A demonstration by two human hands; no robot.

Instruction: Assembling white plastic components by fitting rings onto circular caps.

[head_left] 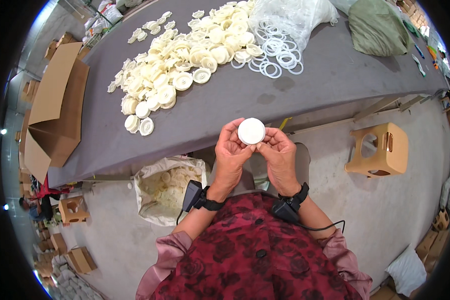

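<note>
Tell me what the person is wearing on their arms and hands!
Both hands are bare, with no gloves. The left hand and right hand each have a black strap round the wrist carrying a small black box, and thin black cables run from the boxes. The sleeves are shiny dusty pink, pushed up near the elbows, under a dark red top with a rose pattern.

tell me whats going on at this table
A person seated at a long grey table holds one round white plastic cap up in front of them, pinched between the fingers of the left hand and the right hand. On the table lies a big pile of similar white caps, and beside it a heap of thin white rings spilling from a clear plastic bag. An open sack of white pieces sits on the floor at the person's left.
</note>
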